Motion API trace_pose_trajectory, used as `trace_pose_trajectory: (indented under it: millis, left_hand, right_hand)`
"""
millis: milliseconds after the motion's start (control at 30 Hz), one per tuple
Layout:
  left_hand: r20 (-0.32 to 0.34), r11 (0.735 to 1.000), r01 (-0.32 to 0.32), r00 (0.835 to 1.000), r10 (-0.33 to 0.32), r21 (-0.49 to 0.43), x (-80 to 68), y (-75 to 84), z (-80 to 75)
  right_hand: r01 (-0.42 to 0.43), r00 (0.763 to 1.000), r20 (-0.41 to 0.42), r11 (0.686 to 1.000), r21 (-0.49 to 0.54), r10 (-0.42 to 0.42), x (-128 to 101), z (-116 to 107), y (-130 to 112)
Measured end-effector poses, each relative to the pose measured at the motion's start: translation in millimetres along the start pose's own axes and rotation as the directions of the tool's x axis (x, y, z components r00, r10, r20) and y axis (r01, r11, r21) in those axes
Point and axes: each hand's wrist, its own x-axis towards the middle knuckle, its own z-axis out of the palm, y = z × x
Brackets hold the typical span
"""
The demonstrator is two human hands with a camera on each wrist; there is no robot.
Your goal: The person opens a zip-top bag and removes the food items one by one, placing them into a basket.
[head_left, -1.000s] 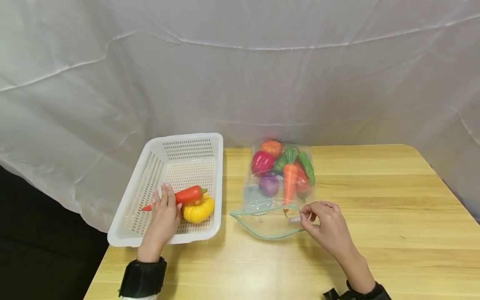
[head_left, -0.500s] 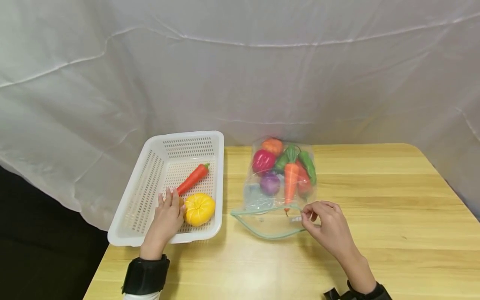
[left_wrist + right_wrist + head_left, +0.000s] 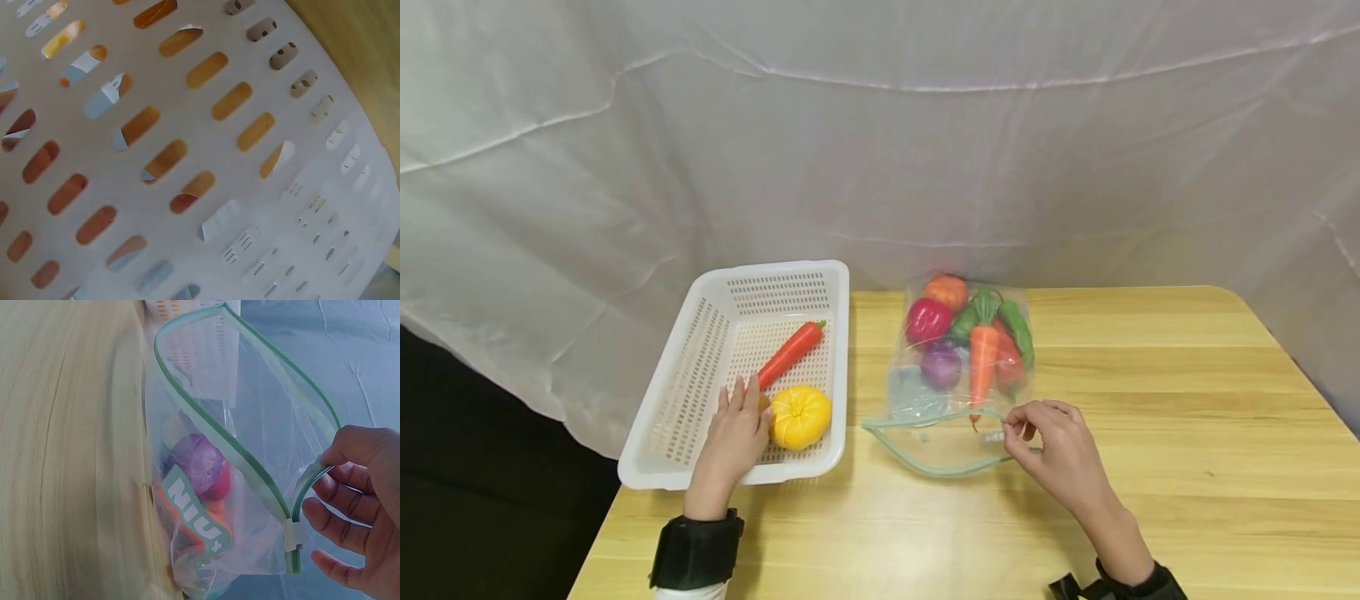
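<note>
Left hand [image 3: 730, 437] down inside white basket [image 3: 842, 350], fingers over a small brown item [image 3: 764, 403], mostly hidden; cannot tell whether it is gripped or only touched. Left wrist view gives little more than the slotted basket wall, colours showing through the slots.

Yellow pumpkin [image 3: 801, 417] just right of those fingers. Red chili [image 3: 790, 356] slants across the basket floor beyond the fingertips, green stem end farthest away.

Right hand [image 3: 1051, 446] pinches the green-edged rim of a clear bag [image 3: 943, 450] between thumb and forefinger, near its right corner; mouth gapes toward the person. White slider [image 3: 292, 534] sits on the rim just beside the fingers.

Bag lies on the wooden surface [image 3: 1165, 400], right of the basket. Inside: carrot [image 3: 982, 362], purple onion [image 3: 940, 365], magenta pepper [image 3: 928, 322], orange pumpkin [image 3: 947, 292], green pepper [image 3: 1017, 331], others partly covered. Pale curtain [image 3: 880, 167] behind
</note>
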Motion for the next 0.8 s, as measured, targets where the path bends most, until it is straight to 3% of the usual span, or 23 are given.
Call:
trace_pose_trajectory:
  millis: [167,233,267,300,333,367,400,433,467,500,533,567,600,633,667,733,800]
  left_hand:
    - [-0.125,0.997,-0.072,0.99,0.072,0.006,-0.2,-1.3,3.1]
    - [-0.225,0.991,-0.136,0.965,0.136,0.013,-1.1,-0.6,6.1]
    - [-0.296,0.982,-0.19,0.937,0.186,0.015,-1.6,0.4,8.0]
    - [-0.376,0.964,-0.265,0.892,0.25,0.011,-1.8,2.3,10.1]
    - [-0.461,0.937,-0.349,0.829,0.316,0.016,-2.2,5.9,12.4]
    - [-0.543,0.895,-0.445,0.745,0.388,0.029,-3.0,11.0,15.3]
    - [-0.61,0.839,-0.542,0.649,0.456,0.05,-4.1,17.8,18.5]
    - [-0.658,0.77,-0.633,0.549,0.516,0.076,-5.6,26.8,22.1]
    - [-0.679,0.697,-0.709,0.46,0.572,0.107,-8.4,37.2,25.8]
    - [-0.678,0.628,-0.766,0.39,0.623,0.136,-12.2,48.8,29.9]
    - [-0.659,0.561,-0.812,0.335,0.673,0.16,-16.3,61.2,35.0]
    - [-0.617,0.499,-0.848,0.299,0.728,0.178,-20.8,73.7,40.0]
    - [-0.564,0.459,-0.869,0.289,0.774,0.184,-25.3,86.6,45.2]
    - [-0.49,0.44,-0.88,0.307,0.816,0.18,-29.8,99.2,50.1]
    - [-0.408,0.438,-0.88,0.337,0.848,0.183,-33.3,110.6,54.6]
    - [-0.25,0.464,-0.869,0.417,0.874,0.175,-34.1,131.4,63.3]
    - [-0.117,0.54,-0.818,0.527,0.842,0.198,-29.1,149.5,69.3]
  right_hand:
    - [0.011,1.0,-0.005,1.0,-0.002,-0.011,0,0,0]
    - [0.015,1.0,-0.006,1.0,-0.001,-0.015,0,0,0]
    - [0.016,1.0,-0.006,1.0,0.0,-0.016,0,0,0]
    - [0.016,1.0,-0.006,1.0,0.0,-0.016,0,0,0]
    - [0.014,1.0,-0.005,1.0,0.001,-0.014,0,0,0]
    - [0.012,1.0,-0.003,1.0,0.0,-0.012,0,0,0]
    - [0.009,1.0,-0.001,1.0,-0.002,-0.009,0,0,0]
    - [0.007,1.0,0.001,1.0,-0.003,-0.007,0,0,0]
    - [0.005,1.0,0.002,1.0,-0.003,-0.005,0,-1,-1]
    - [0.003,1.0,0.003,1.0,-0.003,-0.003,0,-1,-1]
    - [0.002,1.0,0.004,1.0,-0.002,-0.002,0,-1,-1]
    - [0.004,1.0,0.003,1.0,-0.001,-0.004,0,-1,-1]
    - [0.006,1.0,0.002,1.0,0.0,-0.006,1,-1,-1]
    - [0.008,1.0,0.002,1.0,0.001,-0.008,1,-1,-2]
    - [0.011,1.0,0.0,1.0,0.002,-0.011,1,-1,-2]
    - [0.018,1.0,-0.003,1.0,0.006,-0.018,1,-1,-3]
    - [0.025,1.0,-0.007,1.0,0.011,-0.025,1,0,-4]
